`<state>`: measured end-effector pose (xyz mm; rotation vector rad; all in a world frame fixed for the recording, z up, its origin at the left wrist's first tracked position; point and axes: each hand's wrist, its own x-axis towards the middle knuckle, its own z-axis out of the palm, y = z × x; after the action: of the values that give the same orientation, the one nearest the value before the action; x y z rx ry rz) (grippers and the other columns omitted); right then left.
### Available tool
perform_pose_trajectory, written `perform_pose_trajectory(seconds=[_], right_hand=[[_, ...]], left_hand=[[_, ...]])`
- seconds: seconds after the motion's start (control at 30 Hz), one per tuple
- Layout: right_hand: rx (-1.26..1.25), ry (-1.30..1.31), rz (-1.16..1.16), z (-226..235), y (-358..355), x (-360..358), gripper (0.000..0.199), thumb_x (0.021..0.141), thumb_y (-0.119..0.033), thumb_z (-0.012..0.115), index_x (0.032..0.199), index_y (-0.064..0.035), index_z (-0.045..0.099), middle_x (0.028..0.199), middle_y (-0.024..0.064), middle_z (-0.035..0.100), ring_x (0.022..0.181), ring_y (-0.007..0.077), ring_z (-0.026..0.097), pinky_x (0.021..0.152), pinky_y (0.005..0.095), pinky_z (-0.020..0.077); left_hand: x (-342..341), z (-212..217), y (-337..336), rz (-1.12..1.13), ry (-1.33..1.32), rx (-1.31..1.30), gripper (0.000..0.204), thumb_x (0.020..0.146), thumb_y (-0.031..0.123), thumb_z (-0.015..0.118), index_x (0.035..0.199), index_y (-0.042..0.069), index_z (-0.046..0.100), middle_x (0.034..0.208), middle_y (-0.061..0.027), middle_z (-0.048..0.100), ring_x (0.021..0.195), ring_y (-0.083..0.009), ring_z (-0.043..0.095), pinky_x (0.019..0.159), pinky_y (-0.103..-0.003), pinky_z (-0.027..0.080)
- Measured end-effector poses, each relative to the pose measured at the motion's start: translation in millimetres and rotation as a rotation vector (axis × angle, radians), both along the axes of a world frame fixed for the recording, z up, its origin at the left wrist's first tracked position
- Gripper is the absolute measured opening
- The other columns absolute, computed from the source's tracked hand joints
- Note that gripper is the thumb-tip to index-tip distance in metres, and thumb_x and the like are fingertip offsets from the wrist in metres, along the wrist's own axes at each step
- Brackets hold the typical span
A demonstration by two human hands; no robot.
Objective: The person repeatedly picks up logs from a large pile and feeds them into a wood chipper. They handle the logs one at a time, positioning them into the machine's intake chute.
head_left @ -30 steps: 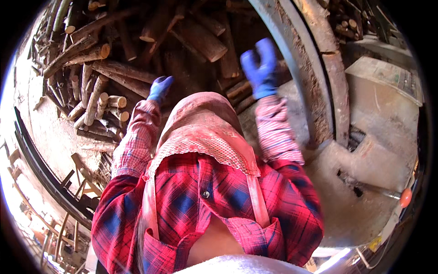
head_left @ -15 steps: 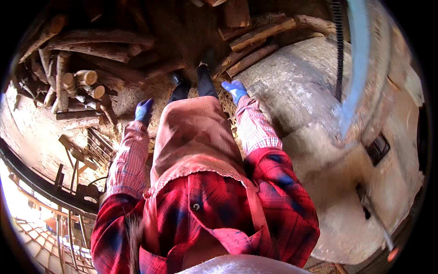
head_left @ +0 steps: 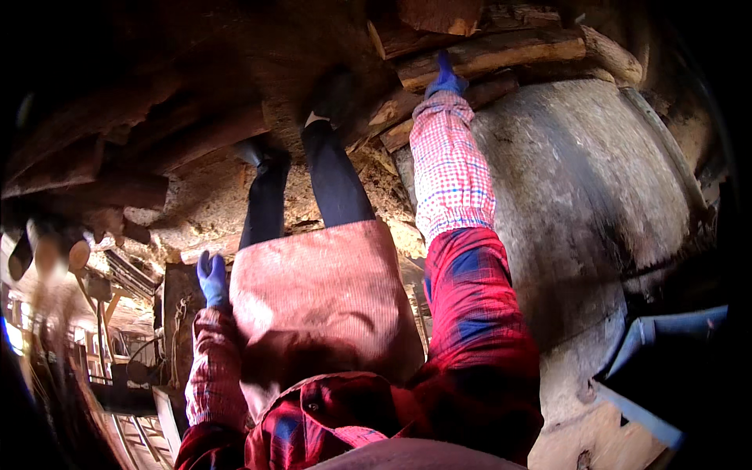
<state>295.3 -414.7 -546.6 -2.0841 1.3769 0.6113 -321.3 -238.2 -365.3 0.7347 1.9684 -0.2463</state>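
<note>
My right hand (head_left: 446,77), in a blue glove, is stretched forward to the log pile. It overlaps a split log (head_left: 493,56) lying crosswise there; at least one finger points straight out along its face, and the other fingers are partly hidden. Whether the glove presses on the wood cannot be made out. Lower on the left, my left hand (head_left: 211,278), also blue-gloved, hangs beside the pink apron (head_left: 321,282) with fingers apart and nothing in it. Checked sleeve covers (head_left: 453,164) reach over both forearms.
More logs lie in shadow at the far left (head_left: 196,133), with round cut ends (head_left: 48,254) below them. A large pale grey curved surface (head_left: 572,180) rises on the right. A blue-grey metal bar (head_left: 638,411) is at lower right. Wood debris (head_left: 345,188) covers the ground around my legs.
My right hand has moved forward and right, up to the split log. My left hand has dropped back toward my left side. The view has tilted and shifted, and my body leans nearer the pile.
</note>
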Motion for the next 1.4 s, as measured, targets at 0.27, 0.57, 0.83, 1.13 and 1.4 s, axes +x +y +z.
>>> perform_pose_trajectory(seconds=[0.27, 0.57, 0.83, 1.13, 1.4], right_hand=[[0.182, -0.203, 0.056, -12.5, 24.0, 10.9, 0.083, 0.079, -0.039, 0.076, 0.144, -0.0040, 0.038, 0.142, 0.0138, 0.044, 0.125, 0.0258, 0.045, 0.109, 0.0398, 0.0350], [0.942, -0.072, -0.159, 248.3, -25.0, -145.2, 0.076, 0.084, -0.053, 0.066, 0.141, -0.0095, 0.041, 0.133, 0.0095, 0.051, 0.120, 0.0257, 0.051, 0.101, 0.0427, 0.0445], [1.428, 0.187, 0.063, 503.2, 72.6, -219.5, 0.055, 0.090, -0.042, 0.060, 0.129, -0.0037, 0.051, 0.114, 0.0088, 0.062, 0.105, 0.0209, 0.059, 0.095, 0.0393, 0.0469], [1.512, -0.052, 0.668, 599.3, 140.2, -135.2, 0.084, 0.084, -0.028, 0.073, 0.148, -0.0019, 0.025, 0.143, 0.0084, 0.040, 0.132, 0.0205, 0.036, 0.109, 0.0349, 0.0315], [2.050, -0.022, 0.177, 713.0, 177.8, 73.6, 0.090, 0.082, -0.034, 0.075, 0.148, -0.0053, 0.022, 0.129, 0.0120, 0.055, 0.114, 0.0241, 0.054, 0.100, 0.0355, 0.0431]], left_hand=[[-23.3, -3.4, 24.0, 0.088, 0.032, 0.054, 0.050, 0.089, 0.009, 0.066, 0.134, 0.005, 0.045, 0.109, -0.0063, 0.059, 0.087, -0.0159, 0.058, 0.075, -0.031, 0.051], [128.2, 83.3, 97.3, 0.052, -0.359, 0.016, 0.043, 0.089, 0.018, 0.066, 0.129, 0.010, 0.053, 0.102, -0.0016, 0.064, 0.080, -0.0101, 0.059, 0.065, -0.023, 0.048], [319.7, 208.0, 85.2, 0.368, -0.795, -0.647, 0.059, 0.089, 0.051, 0.058, 0.131, 0.011, 0.051, 0.117, -0.0096, 0.062, 0.101, -0.0268, 0.059, 0.092, -0.042, 0.047], [446.0, 351.7, 154.8, -0.025, -1.257, 0.251, 0.042, 0.084, 0.030, 0.069, 0.116, 0.004, 0.057, 0.093, -0.0017, 0.061, 0.085, -0.0136, 0.058, 0.081, -0.031, 0.049], [685.3, 552.5, 203.5, -0.211, -2.140, 0.385, 0.052, 0.094, 0.036, 0.056, 0.131, 0.000, 0.051, 0.120, -0.0110, 0.062, 0.108, -0.0258, 0.059, 0.099, -0.036, 0.043]])
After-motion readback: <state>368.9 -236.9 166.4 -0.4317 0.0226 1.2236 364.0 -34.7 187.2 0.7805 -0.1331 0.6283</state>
